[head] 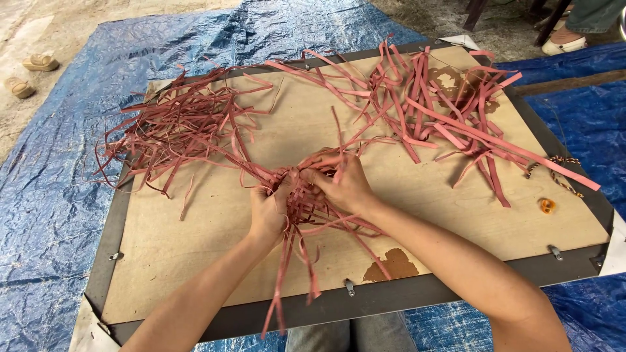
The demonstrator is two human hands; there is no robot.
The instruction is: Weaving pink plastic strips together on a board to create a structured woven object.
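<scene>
A small woven piece of reddish-pink flat strips [301,195] sits at the middle of a wooden board [195,234]. My left hand [266,212] grips its left side. My right hand [342,182] closes over its top right, pinching strips. Loose strip ends hang from the piece toward me, over the board's near edge. Long strips fan out from it to a tangled heap at the left [176,127] and another heap at the right [443,104].
The board has a dark frame [391,296] with metal clips and lies on a blue tarp [45,215]. An orange small object [546,206] and a braided cord [561,171] lie at the board's right. Sandals [39,62] rest far left; another person's foot [564,40] is far right.
</scene>
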